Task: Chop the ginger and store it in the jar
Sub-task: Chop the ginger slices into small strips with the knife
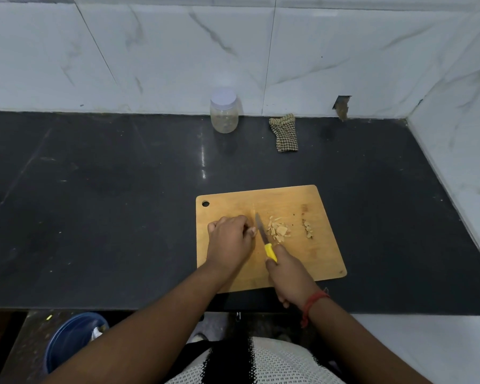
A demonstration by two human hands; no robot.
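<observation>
While our right hand (286,275) grips the knife (264,239) | our left hand (229,235) curls, pinning ginger (252,230) on the board (311,253) | slices (279,231) beside blade | lidded jar (224,111) at desk's (94,203) far edge

The rectangular wooden cutting board (302,259) is finished in a light honey-brown, marked with faint darker streaks. The pale yellow-tan sliced ginger pieces (279,231) are shown against it, with a smaller beige-brown heap of ginger scraps (307,229) alongside. The small knife (264,239) is fitted with a bright yellow handle and a grey metal blade. The polished stone countertop (94,203) is coloured black. The wall tiles (178,51) are patterned as white marble with grey veining. The clear plastic jar (224,115) is capped with a white lid. The folded cloth (285,133) is checked in dark green and tan. A red thread band (315,302) is seen at the right wrist. The round bucket (72,339) is blue.
</observation>
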